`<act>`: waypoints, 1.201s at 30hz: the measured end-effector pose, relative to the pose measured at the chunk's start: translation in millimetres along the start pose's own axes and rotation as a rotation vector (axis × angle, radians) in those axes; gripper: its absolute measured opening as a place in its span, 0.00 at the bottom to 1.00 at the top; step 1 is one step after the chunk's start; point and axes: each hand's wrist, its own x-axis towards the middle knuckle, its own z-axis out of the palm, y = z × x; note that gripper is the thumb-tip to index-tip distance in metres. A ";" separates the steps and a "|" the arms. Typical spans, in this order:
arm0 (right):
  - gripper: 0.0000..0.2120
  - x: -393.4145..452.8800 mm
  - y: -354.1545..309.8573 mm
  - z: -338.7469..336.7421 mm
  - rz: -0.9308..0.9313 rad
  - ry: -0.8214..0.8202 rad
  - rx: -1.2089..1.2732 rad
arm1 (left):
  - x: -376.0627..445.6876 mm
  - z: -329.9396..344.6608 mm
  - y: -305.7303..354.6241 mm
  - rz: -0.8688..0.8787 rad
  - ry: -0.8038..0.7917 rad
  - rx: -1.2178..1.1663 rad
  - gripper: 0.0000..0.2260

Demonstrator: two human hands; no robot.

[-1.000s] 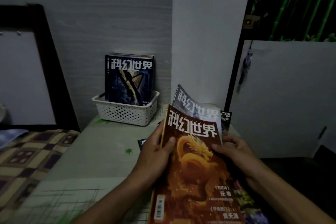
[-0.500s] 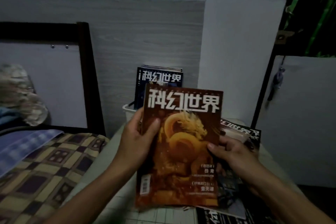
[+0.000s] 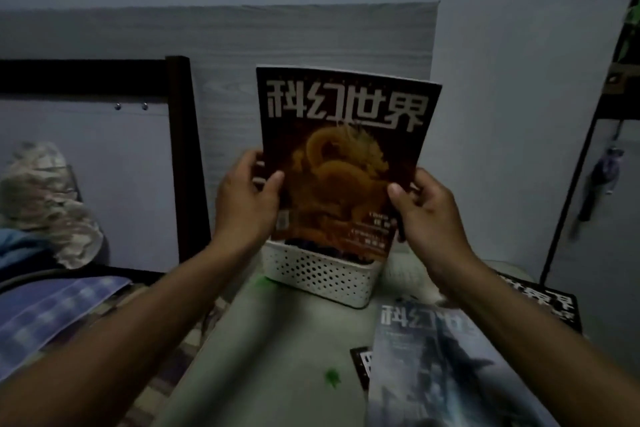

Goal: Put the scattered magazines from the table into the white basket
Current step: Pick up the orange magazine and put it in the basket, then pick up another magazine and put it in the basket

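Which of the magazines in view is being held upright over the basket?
The dragon-cover magazine, orange on dark, gripped by the left hand and right hand above the white basket. The grey-blue magazine and black magazine lie flat on the table.

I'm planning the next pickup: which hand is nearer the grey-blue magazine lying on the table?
Right. The right hand grips the dragon magazine's right edge, above the grey-blue magazine; the left hand grips its left edge, farther off.

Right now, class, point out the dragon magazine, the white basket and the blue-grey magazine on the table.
dragon magazine [image 3: 346, 163], head view, on the dragon picture.
white basket [image 3: 318, 279], head view, on its perforated front wall.
blue-grey magazine [image 3: 436, 371], head view, on its cover's middle.
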 end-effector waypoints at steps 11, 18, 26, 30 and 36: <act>0.16 50.2 129.7 32.5 0.159 0.122 -0.403 | 44.6 64.0 -145.4 -0.123 -0.016 0.306 0.10; 0.20 42.0 136.3 49.3 0.069 0.254 -0.441 | 44.3 69.9 -165.1 -0.299 0.015 0.315 0.12; 0.14 -25.9 113.9 -32.8 0.358 0.053 -0.340 | -94.4 63.9 -98.1 0.062 -0.247 0.385 0.06; 0.09 -64.3 93.9 -99.6 0.528 -0.184 -0.830 | -151.0 77.2 -70.6 0.142 -0.609 0.556 0.10; 0.15 -114.8 64.9 -129.1 0.611 -0.360 -1.176 | -168.4 95.4 -37.1 -0.676 -0.423 0.013 0.16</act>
